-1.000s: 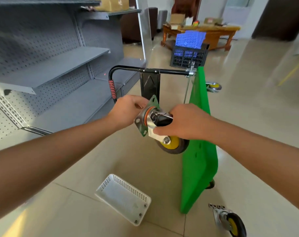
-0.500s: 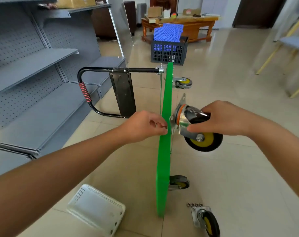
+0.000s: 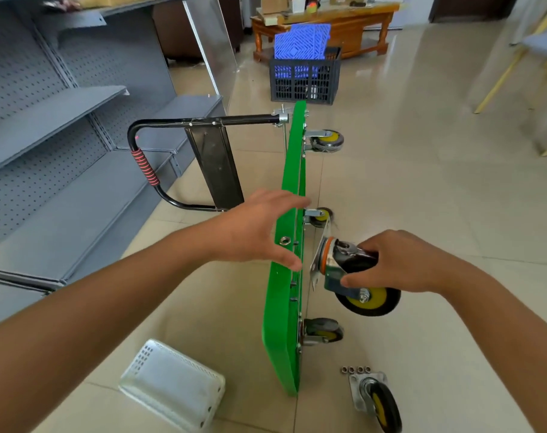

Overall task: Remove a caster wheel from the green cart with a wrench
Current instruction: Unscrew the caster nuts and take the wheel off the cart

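The green cart point(image 3: 284, 292) stands on its long edge on the tiled floor, with its black handle point(image 3: 184, 126) folded out to the left. My right hand point(image 3: 400, 264) grips a detached caster wheel point(image 3: 359, 285) with a yellow hub, holding its mounting plate just right of the cart's underside. My left hand point(image 3: 256, 229) is spread with straight fingers against the cart's left face, thumb near the edge. Three casters remain bolted on: one far point(image 3: 325, 140), one in the middle point(image 3: 319, 215), one near point(image 3: 322, 332). No wrench is visible.
Another loose caster point(image 3: 378, 401) lies on the floor at the lower right beside a row of nuts point(image 3: 356, 369). A white perforated basket point(image 3: 172, 385) lies lower left. Grey shelving point(image 3: 62, 126) fills the left. A dark crate point(image 3: 305, 75) and wooden table point(image 3: 328, 23) stand behind.
My right hand carried the caster from the cart's left side around to its underside and lowered it. My left hand let go of the mounting plate and opened flat against the cart.
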Demonstrator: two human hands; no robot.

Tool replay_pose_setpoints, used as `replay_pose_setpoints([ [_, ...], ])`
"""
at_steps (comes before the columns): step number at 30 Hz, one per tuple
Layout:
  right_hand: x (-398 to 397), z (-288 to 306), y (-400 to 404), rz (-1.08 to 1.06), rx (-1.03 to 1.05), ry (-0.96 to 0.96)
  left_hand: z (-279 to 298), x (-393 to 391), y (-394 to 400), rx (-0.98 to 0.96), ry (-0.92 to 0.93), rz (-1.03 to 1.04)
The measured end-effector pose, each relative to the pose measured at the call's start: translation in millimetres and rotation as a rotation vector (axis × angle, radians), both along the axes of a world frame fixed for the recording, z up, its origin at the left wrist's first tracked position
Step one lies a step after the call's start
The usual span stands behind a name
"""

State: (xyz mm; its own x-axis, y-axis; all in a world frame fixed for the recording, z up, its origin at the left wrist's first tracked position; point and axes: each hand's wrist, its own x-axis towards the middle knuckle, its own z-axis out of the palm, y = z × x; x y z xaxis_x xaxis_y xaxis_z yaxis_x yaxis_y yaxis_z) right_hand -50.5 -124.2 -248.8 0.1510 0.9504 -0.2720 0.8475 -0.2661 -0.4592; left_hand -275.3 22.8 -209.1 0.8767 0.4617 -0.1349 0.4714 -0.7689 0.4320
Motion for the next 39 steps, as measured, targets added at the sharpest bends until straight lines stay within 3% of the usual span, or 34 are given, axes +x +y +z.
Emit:
replay_pose_setpoints([
  [5, -3, -2, -12, -0.02, 0.027, 0.107, -2, 22, -19, 0.156, 0.173, -0.229],
  [9, -8, 2, -16, 0.004, 0.054, 0.108, -11, 27, -19, 0.151, 0.152, -0.249],
  [18, -23, 6, -23, 0.045, 0.169, -0.26, -17, 15, -18, 0.064, -0.016, -0.183],
  [20, -24, 2, -21, 0.062, 0.154, -0.306, -12, 2, -13, -0.042, -0.057, -0.095],
  [23, -25, -8, -16, 0.101, 0.122, -0.358, -18, -24, 2, -0.263, -0.285, 0.144],
  [26, -24, -17, -10, 0.128, 0.1, -0.372, -47, -43, 11, -0.328, -0.41, 0.291],
  [32, -21, -31, 3, 0.138, 0.079, -0.379, -89, -60, 10, -0.538, -0.209, 0.275],
  [39, -22, -39, 13, 0.15, 0.078, -0.369, -99, -50, 13, -0.597, -0.21, 0.226],
])
